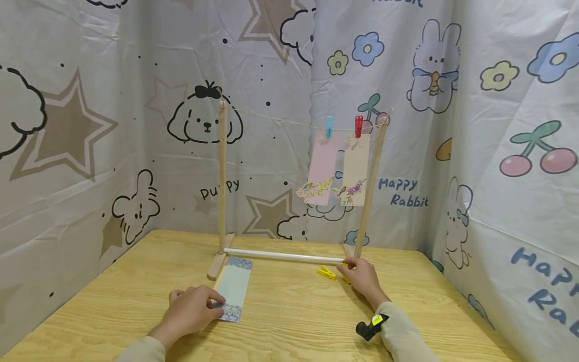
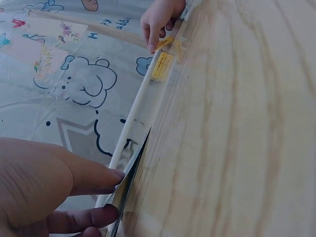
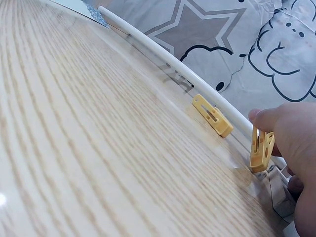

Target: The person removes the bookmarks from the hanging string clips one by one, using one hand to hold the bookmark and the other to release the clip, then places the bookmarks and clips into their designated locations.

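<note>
While the blue-bordered card (image 1: 235, 289) lies on the bench (image 1: 289, 327) just beside the left foot of a wooden frame (image 1: 222, 191), the left hand (image 1: 192, 309) pinches its near left edge between thumb and fingers. By the frame's right foot, the right hand (image 1: 362, 276) grasps a yellow clip (image 3: 260, 153) in its fingers; whether that clip touches the wood I cannot tell. A second yellow clip (image 1: 326, 272) lies near it, in front of the white rod (image 1: 285, 255) that runs between the feet. Above, a string (image 1: 275, 118) joins the tops of the posts, and from its right half hang a pink card (image 1: 323, 163) under a light-blue clip (image 1: 329, 126) and a cream card (image 1: 355, 166) under a red clip (image 1: 359, 126), with printed curtain (image 1: 271, 166) behind
</note>
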